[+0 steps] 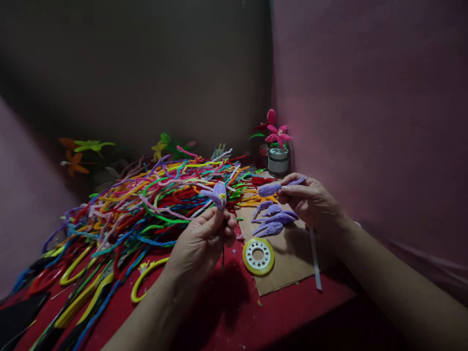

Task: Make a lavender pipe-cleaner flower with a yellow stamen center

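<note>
My left hand (204, 239) is closed on the stem of a pipe-cleaner flower (218, 192), which has purple petals and a yellow centre. A thin dark stem end shows below the fist. Held by its narrow end, a loose purple pipe-cleaner petal (269, 189) points left from my right hand (307, 200), which pinches it between thumb and fingers. The petal and the flower are apart. Beneath my right hand, several more purple petals (272, 228) lie on a piece of cardboard (288, 263).
A yellow-rimmed tape roll (244, 257) lies at the cardboard's left edge, a pale stick (315, 261) at its right. Many coloured pipe cleaners (146, 204) are heaped left. Yellow-handled tools (86, 297) lie front left. A pink flower (279, 135) stands in a small pot (278, 163) behind.
</note>
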A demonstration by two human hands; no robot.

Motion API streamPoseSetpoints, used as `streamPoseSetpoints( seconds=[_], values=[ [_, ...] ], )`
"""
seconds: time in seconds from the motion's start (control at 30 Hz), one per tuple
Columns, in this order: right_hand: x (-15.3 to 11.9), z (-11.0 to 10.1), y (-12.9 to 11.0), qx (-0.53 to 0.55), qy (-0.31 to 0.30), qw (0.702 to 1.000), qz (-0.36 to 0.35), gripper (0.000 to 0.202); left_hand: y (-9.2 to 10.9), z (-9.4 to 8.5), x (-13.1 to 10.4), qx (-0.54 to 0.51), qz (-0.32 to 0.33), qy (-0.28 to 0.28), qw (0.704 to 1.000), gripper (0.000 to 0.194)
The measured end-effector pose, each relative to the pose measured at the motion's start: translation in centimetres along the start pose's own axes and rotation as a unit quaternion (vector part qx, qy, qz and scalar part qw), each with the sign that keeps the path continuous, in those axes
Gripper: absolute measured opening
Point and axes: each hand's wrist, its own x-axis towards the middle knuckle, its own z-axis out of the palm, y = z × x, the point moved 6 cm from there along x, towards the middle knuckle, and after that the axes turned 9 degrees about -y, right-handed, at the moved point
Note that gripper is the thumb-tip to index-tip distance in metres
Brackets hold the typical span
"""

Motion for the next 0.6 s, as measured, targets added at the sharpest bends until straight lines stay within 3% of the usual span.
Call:
streamPoseSetpoints(
  seconds=[0.23,0.47,0.6],
  values=[
    [-0.5,0.4,1.2,0.119,-0.006,0.992,0.033,0.013,-0.1,0.0,0.0,0.006,0.005,0.009,1.000,0.011],
    [-1.7,2.9,0.8,0.128,-0.048,0.991,-0.007,0.017,-0.7,0.4,-0.2,-0.010,-0.005,-0.008,1.000,0.009],
    [-2.4,3.9,1.8,0.139,-0.026,0.989,0.039,0.009,-1.0,0.6,-0.3,-0.001,-0.013,-0.019,1.000,0.011]
  ],
)
